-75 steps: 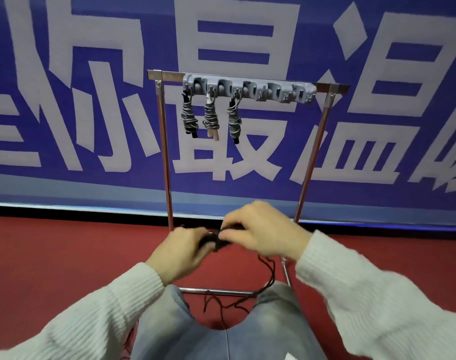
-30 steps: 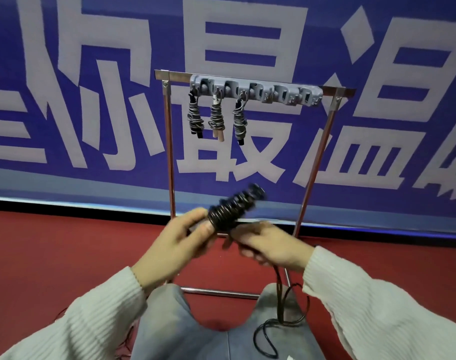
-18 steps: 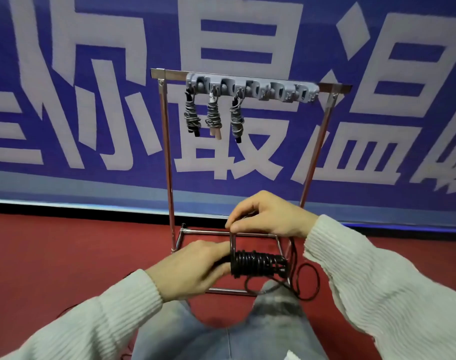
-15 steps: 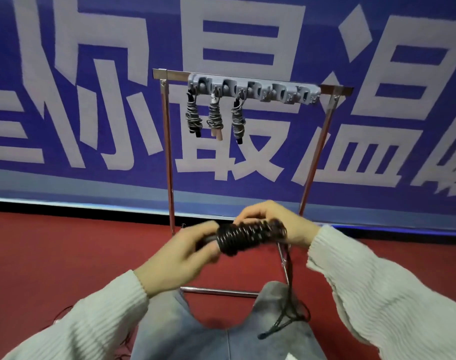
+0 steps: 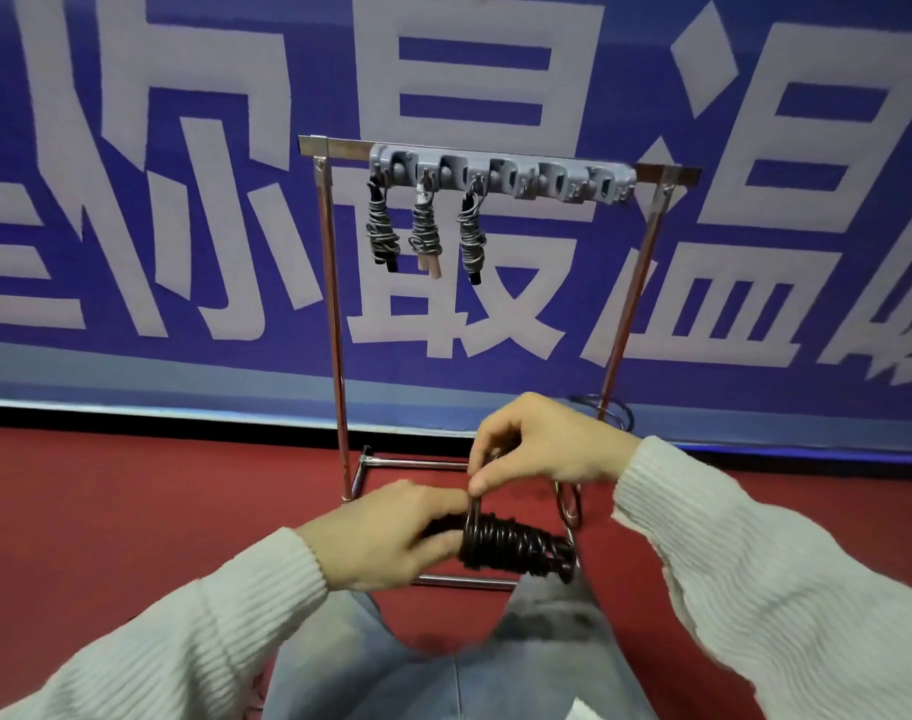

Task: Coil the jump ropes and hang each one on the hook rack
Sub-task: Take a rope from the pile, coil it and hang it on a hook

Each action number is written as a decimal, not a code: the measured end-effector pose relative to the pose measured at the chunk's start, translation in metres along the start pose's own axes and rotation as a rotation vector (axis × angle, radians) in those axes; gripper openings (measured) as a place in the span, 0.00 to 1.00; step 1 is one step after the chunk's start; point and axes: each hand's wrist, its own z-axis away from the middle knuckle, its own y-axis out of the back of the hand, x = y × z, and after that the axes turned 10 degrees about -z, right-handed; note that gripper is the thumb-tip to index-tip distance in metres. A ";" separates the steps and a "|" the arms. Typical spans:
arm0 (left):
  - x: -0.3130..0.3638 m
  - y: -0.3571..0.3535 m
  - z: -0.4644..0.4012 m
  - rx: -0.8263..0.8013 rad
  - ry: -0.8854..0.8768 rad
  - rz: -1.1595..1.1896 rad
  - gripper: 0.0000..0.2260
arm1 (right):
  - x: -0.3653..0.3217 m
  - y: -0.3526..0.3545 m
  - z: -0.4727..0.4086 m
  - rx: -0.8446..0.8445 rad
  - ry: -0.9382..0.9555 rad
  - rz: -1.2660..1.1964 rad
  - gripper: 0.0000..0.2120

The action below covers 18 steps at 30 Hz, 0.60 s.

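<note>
on hook rack (image 5: pixel 500 176): three coiled ropes (image 5: pixel 425 228) hung. left hand (image 5: pixel 386 537) grips black rope (image 5: pixel 511 545); right hand (image 5: pixel 542 446) pinches its cord, winding unfinished.

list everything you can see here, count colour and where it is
metal-framed stand: 1, silver, on the floor before the banner
grey plastic hook rack: 1, grey, on the stand's top bar
coiled grey jump ropes: 3, grey cord, hanging from the rack's left hooks
black jump rope: 1, black, mostly wound into a coil between both hands
blue banner with white characters: 1, across the background
red floor: 1, beneath the stand
grey trousers: 1 pair, bottom centre
left hand: 1, grips the coil's left end, white ribbed sleeve
right hand: 1, pinches the cord above the coil
</note>
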 end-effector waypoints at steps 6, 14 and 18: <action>-0.007 0.015 0.014 0.264 -0.008 1.242 0.15 | 0.028 -0.029 0.022 0.026 -0.111 -0.589 0.13; -0.042 -0.012 -0.012 0.642 0.639 0.522 0.09 | 0.002 -0.022 0.036 0.035 -0.008 0.711 0.12; -0.011 -0.030 -0.018 0.162 0.495 -0.374 0.09 | -0.025 0.005 0.012 0.016 0.049 0.773 0.09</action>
